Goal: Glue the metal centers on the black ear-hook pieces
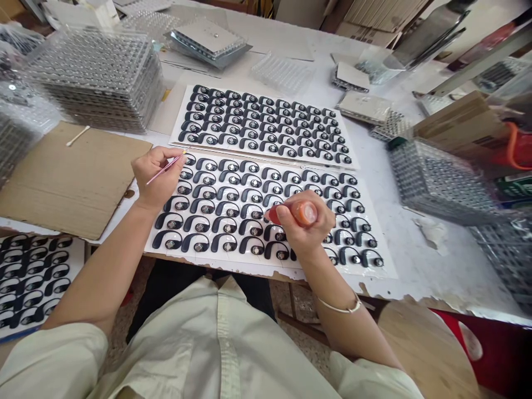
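My left hand pinches a thin pink stick with a small yellowish tip, near the upper left corner of the nearer white sheet. Rows of black hook-shaped pieces, each with a round end and a shiny centre, lie on that sheet. Closed around an orange-red squeeze bottle, my right hand is over the middle right of the sheet. The bottle is tilted, its nozzle pointing left at the pieces. I cannot tell whether the nozzle touches one. My right hand covers several pieces.
A second white sheet of the same black pieces lies just behind. Stacked clear trays stand at the back left, and more trays at the right. A cotton swab rests on cardboard at the left.
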`<action>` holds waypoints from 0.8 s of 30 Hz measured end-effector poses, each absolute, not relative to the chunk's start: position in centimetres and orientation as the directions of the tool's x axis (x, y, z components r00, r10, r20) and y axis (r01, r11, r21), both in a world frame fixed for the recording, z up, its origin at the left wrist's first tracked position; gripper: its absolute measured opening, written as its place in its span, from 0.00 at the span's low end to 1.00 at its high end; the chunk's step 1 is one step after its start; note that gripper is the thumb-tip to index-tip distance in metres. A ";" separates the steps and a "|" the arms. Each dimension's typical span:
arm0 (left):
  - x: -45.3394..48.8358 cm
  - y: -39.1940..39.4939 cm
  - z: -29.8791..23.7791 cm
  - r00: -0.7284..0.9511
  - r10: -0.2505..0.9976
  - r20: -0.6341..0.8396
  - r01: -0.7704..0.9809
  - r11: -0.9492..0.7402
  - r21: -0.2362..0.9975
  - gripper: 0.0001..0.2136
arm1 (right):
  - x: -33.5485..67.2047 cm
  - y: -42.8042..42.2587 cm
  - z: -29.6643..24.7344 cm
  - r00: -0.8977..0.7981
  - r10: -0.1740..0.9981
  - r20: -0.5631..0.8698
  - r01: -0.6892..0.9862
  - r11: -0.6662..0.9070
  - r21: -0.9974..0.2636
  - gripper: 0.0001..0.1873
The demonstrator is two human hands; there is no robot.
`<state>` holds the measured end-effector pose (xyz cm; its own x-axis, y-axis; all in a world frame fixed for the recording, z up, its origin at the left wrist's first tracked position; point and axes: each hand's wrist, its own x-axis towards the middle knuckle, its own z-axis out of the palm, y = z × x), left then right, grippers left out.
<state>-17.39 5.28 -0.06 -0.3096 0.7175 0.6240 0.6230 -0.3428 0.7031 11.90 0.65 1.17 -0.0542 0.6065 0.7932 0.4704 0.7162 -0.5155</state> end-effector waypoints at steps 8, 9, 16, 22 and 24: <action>-17.4 5.3 -0.1 -0.312 0.725 0.614 0.614 -0.339 0.713 0.04 | 11.8 0.6 1.3 -0.046 0.617 0.785 0.454 0.713 -0.534 0.09; -17.4 5.2 0.0 -0.313 0.725 0.613 0.612 -0.340 0.714 0.04 | 11.8 0.6 1.3 -0.044 0.615 0.787 0.448 0.717 -0.534 0.09; -17.2 5.1 0.3 -0.309 0.726 0.615 0.621 -0.336 0.708 0.04 | 11.9 0.8 1.1 -0.035 0.592 0.805 0.410 0.744 -0.528 0.08; -17.3 5.3 0.1 -0.300 0.726 0.619 0.621 -0.344 0.704 0.04 | 12.0 0.8 1.0 -0.032 0.606 0.795 0.410 0.733 -0.542 0.08; -17.5 5.3 -0.1 -0.297 0.728 0.618 0.620 -0.345 0.704 0.04 | 12.0 0.7 1.1 -0.040 0.615 0.788 0.422 0.725 -0.544 0.08</action>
